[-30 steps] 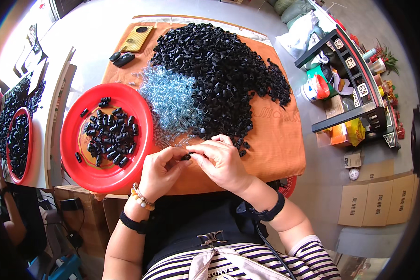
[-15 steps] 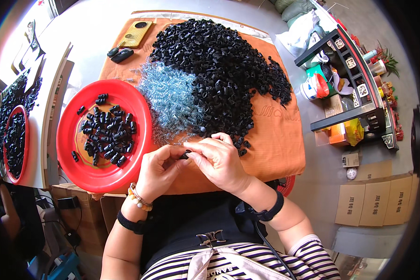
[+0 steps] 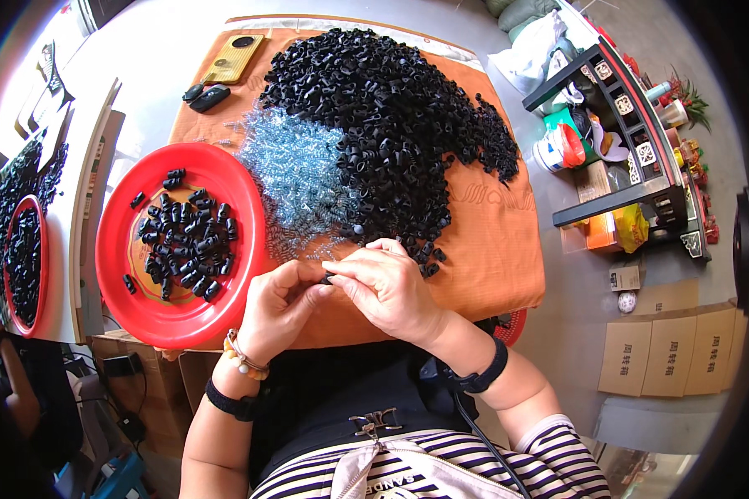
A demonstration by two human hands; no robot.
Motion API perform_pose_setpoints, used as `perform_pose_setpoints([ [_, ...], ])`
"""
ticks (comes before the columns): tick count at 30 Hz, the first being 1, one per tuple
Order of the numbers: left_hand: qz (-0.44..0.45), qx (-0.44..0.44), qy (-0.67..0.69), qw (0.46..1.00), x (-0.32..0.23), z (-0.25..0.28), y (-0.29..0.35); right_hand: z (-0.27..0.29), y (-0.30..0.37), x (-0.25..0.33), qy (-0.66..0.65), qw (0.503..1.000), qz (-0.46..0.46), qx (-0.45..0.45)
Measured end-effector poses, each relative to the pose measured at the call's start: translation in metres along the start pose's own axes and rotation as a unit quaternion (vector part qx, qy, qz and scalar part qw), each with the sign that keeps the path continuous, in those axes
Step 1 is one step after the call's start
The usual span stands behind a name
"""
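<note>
In front of me, just past the table's near edge, my left hand (image 3: 276,306) and my right hand (image 3: 389,291) meet fingertip to fingertip. Both pinch one small black plastic cord lock (image 3: 327,279), mostly covered by the fingers. Left of them is a round red tray (image 3: 112,283) with several black cord locks (image 3: 190,241) lying loose in it. Beyond my hands lies a pile of small clear-bluish springs (image 3: 300,166). A large heap of black plastic parts (image 3: 374,108) adjoins it on the right and behind, with a few stray parts close to my right fingers.
An orange cloth (image 3: 495,249) covers the table. At its far left lie a yellow phone-like object (image 3: 235,60) and a black key fob (image 3: 210,98). Another table at left bears a red basin (image 3: 43,266) of black parts, near another person's arm. Cardboard boxes (image 3: 670,353) stand at right.
Both hands stay together on the cord lock, with only slight finger movement. The whole view has shifted a little; the tray and piles look otherwise the same.
</note>
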State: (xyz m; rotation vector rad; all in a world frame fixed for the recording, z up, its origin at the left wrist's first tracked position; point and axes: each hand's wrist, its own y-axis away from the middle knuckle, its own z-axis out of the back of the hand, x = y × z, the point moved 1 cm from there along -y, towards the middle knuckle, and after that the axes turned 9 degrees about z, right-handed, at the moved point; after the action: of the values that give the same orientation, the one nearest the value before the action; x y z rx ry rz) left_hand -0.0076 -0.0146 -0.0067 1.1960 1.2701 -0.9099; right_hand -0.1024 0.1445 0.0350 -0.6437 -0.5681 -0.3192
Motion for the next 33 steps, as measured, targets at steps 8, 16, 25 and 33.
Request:
perform_pose_setpoints([
  [8, 0.033, 0.05, -0.007, 0.998, -0.007, 0.004, -0.001, -0.008, 0.003, 0.007, -0.034, 0.998, -0.04, -0.03],
  [16, 0.045, 0.032, 0.013, 0.998, -0.02, -0.014, 0.003, 0.0, 0.003, 0.007, -0.022, 0.998, -0.053, -0.025],
  [25, 0.109, 0.027, 0.089, 0.99, -0.028, -0.023, 0.01, 0.002, 0.004, 0.006, -0.04, 0.998, -0.041, -0.032],
  [33, 0.123, 0.017, 0.11, 0.986, -0.029, -0.025, 0.013, -0.005, 0.006, 0.009, -0.007, 0.994, 0.002, -0.107],
])
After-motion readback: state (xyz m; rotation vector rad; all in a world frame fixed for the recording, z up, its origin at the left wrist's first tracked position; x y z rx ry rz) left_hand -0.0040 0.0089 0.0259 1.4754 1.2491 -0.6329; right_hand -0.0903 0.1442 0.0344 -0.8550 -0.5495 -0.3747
